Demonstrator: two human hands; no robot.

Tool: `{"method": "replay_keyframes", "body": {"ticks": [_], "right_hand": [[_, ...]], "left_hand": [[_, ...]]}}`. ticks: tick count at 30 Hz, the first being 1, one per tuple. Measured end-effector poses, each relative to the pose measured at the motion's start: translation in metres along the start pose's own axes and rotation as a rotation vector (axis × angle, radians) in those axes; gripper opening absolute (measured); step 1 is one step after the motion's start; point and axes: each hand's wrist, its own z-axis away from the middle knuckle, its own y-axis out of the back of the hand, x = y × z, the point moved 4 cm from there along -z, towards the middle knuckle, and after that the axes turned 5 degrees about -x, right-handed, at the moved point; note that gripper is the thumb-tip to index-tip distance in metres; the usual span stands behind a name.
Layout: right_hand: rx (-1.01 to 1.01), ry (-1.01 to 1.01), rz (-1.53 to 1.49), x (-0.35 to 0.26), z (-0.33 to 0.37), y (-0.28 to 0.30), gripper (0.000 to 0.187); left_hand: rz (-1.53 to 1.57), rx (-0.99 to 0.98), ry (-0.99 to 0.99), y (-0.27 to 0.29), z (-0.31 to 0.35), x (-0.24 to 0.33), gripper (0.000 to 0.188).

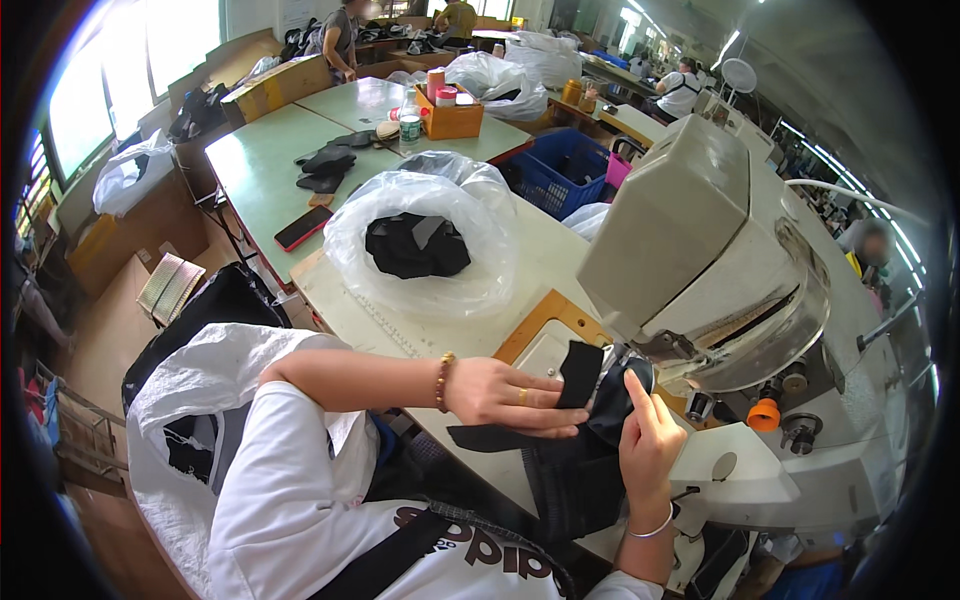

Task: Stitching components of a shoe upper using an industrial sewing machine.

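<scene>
Gripping left hand (512, 398): fingers straight and together, closed on a black strip (582, 372); thumb not clearly visible.
Right hand (650, 432): at 4 o'clock of the left; index finger extended against dark fabric (575, 490), other fingers curled; cannot tell whether they pinch it.
Black strip: upright at the left fingertips. Judged risk: skewing or twisting, should that fingertip hold slip.
Dark fabric: between the hands, hanging toward 6 o'clock. Judged risk: its upper part pulled out of line by the hanging weight.
Bangle (655, 523): on the right wrist, toward 6 o'clock. Judged risk: snagging, if the fabric swings against it.
Sewing machine (690, 220): at 1 o'clock of the hands, close by the right index finger; needle not made out. Judged risk: finger injury, if the mechanism runs with fingertips this near.
Wooden frame (528, 325): at 12 o'clock of the left hand. Judged risk: cloth catching on its edge.
Phone (303, 228): at 10 o'clock, near the green table's (250, 155) edge. Judged risk: falling, if knocked.
</scene>
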Motion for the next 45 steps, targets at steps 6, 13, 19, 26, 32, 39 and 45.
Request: {"method": "replay_keyframes", "body": {"ticks": [6, 13, 19, 26, 32, 39, 45], "right_hand": [[-0.037, 0.008, -0.039, 0.003, -0.002, 0.001, 0.053], [-0.044, -0.08, -0.106, 0.006, -0.004, 0.001, 0.051], [0.004, 0.002, -0.153, 0.009, 0.003, -0.002, 0.051], [-0.111, -0.059, -0.129, 0.011, 0.004, -0.001, 0.051], [-0.126, -0.081, -0.117, 0.012, 0.007, -0.003, 0.038], [-0.132, -0.17, -0.128, 0.018, 0.017, -0.009, 0.035], [-0.147, -0.166, -0.197, 0.011, 0.008, -0.002, 0.038]], "left_hand": [[0.315, -0.01, -0.007, -0.041, -0.022, -0.01, 0.041], [0.192, 0.1, -0.044, -0.056, -0.037, -0.016, 0.034], [-0.067, 0.049, 0.12, -0.058, -0.028, -0.01, 0.036], [-0.12, -0.064, 0.279, -0.06, -0.017, -0.005, 0.043], [-0.069, -0.008, 0.254, -0.054, -0.022, -0.005, 0.048], [0.153, -0.063, 0.304, -0.043, -0.018, 0.006, 0.052], [0.545, -0.105, 0.454, -0.04, -0.014, -0.001, 0.056]]}}
